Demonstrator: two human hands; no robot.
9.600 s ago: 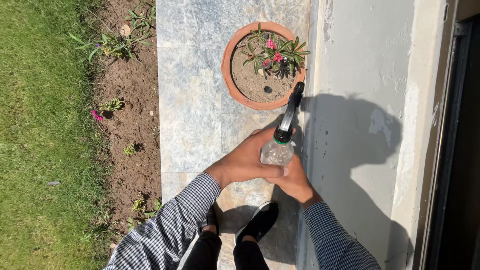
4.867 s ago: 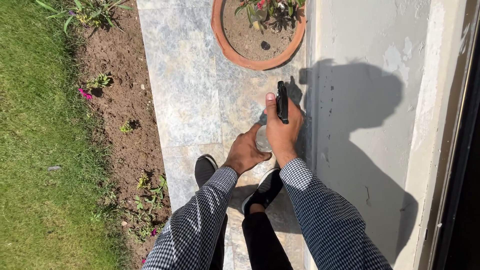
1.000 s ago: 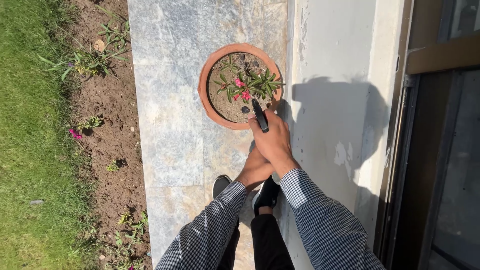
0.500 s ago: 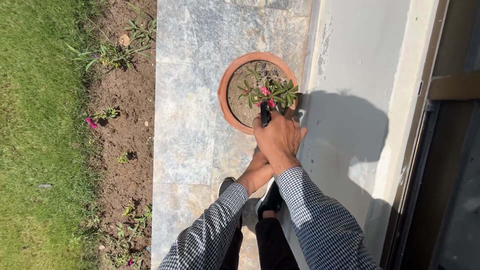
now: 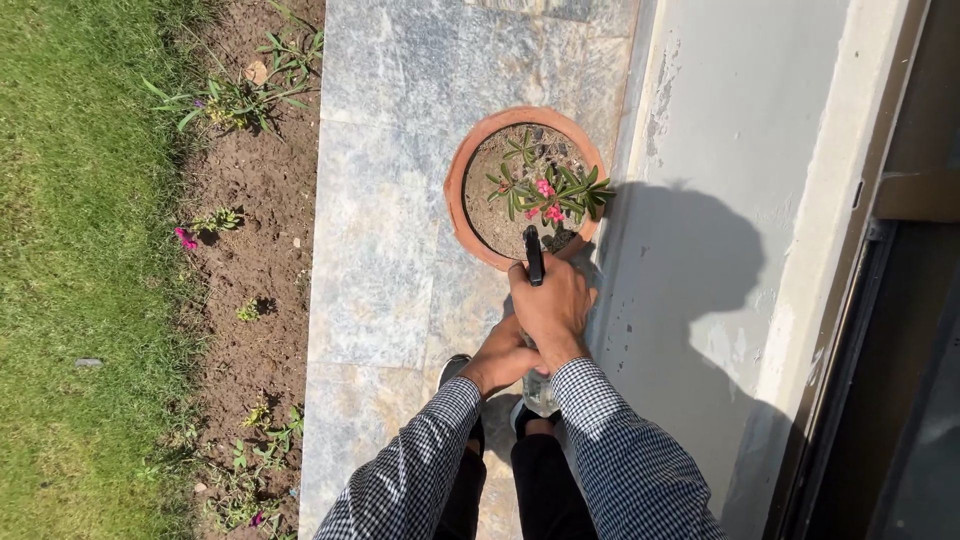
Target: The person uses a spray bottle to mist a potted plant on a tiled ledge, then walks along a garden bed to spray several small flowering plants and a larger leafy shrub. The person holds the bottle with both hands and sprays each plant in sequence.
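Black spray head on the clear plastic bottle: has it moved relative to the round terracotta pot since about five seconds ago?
Yes. The black spray head now points over the near rim of the terracotta pot; before, it was well short of the pot, over the stone paving.

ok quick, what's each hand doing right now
Left hand: closed around the clear spray bottle.
Right hand: closed on the bottle's black sprayer head.

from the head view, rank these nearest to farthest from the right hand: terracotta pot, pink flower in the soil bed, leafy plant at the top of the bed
Measured from the right hand, which grips the spray bottle:
1. Terracotta pot, just ahead of the hand, by the wall.
2. Pink flower, off to the left in the soil bed.
3. Leafy plant, far upper left by the grass.
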